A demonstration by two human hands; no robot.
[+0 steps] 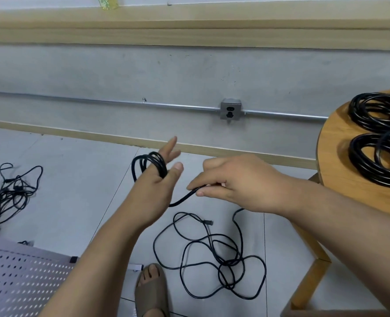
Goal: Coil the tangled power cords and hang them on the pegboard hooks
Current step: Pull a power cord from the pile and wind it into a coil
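Carries several loops of a thin black power cord (153, 161) on the straight, spread fingers of the left hand (157, 188), well to the left of the round light-wood table (335, 161). Pinches a run of the same cord between thumb and forefinger of the right hand (230, 184), nearer the table. Leaves the rest loosely tangled on the floor, down and left of the table's leg. Shows black coiled cords (377, 133) on the table top, a tangled bunch of black cords (4, 193) far left of the table, and a white perforated pegboard (18, 277) low and far left.
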